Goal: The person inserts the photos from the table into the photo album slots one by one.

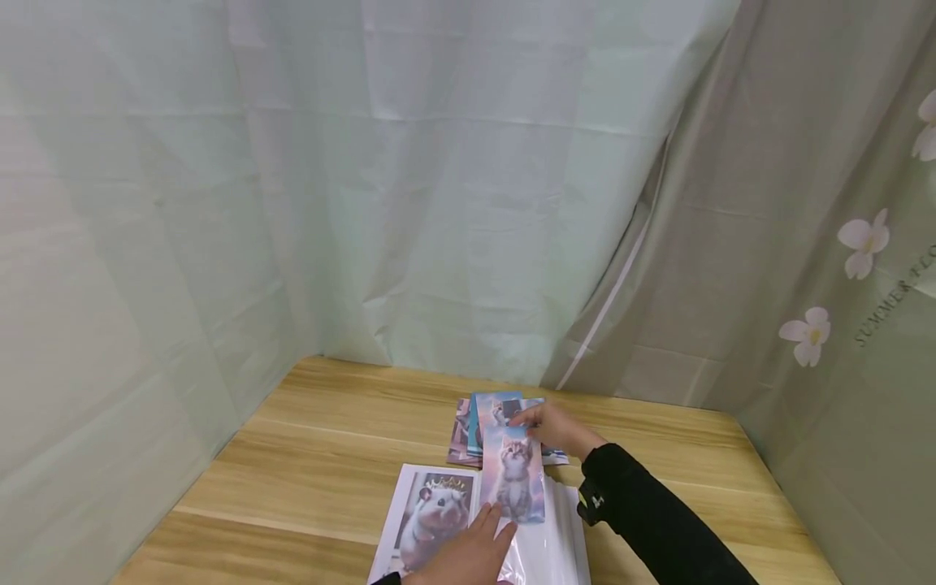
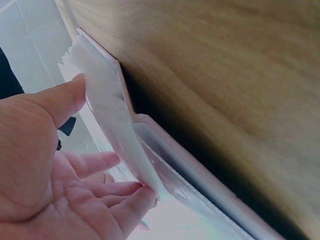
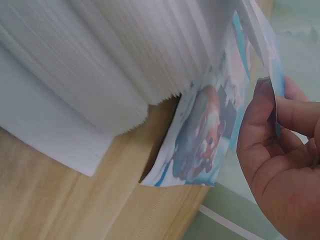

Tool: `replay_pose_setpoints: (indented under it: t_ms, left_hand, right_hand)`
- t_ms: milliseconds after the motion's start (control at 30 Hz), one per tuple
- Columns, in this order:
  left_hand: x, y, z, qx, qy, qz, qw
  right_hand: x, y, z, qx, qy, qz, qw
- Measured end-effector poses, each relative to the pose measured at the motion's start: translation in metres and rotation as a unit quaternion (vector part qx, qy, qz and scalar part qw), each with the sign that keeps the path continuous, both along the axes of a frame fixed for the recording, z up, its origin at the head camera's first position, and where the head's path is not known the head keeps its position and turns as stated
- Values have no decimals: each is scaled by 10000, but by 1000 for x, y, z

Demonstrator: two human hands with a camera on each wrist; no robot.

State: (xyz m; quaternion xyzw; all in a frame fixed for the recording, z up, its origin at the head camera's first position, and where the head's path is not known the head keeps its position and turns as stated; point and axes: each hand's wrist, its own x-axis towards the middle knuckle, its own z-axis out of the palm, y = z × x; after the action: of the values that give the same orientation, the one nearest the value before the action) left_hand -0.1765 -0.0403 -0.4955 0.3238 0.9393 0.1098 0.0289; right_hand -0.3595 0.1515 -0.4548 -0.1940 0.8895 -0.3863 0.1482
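right grip pinches top of kitten card; left grip fingers straight, lifting clear page of album on worktop.

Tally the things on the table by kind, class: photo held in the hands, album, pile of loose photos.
Kitten photo held by both hands: 1
Open photo album: 1
Pile of loose photos: 1
Total: 3
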Motion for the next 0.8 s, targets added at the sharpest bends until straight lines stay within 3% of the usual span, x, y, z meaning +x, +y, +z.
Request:
replay_pose_setpoints:
  t_ms: [433, 633, 800]
  left_hand:
    - [0, 0, -1, -63, 296, -134, 9995]
    - [-1, 1, -3, 111, 92, -15, 9999]
    - [-1, 2, -4, 84, 203, 6, 9998]
  right_hand:
    - [6, 5, -5, -151, -237, 317, 9991]
    - [12, 5, -5, -191, -427, 374, 9982]
    - [13, 6, -8, -254, -523, 418, 9974]
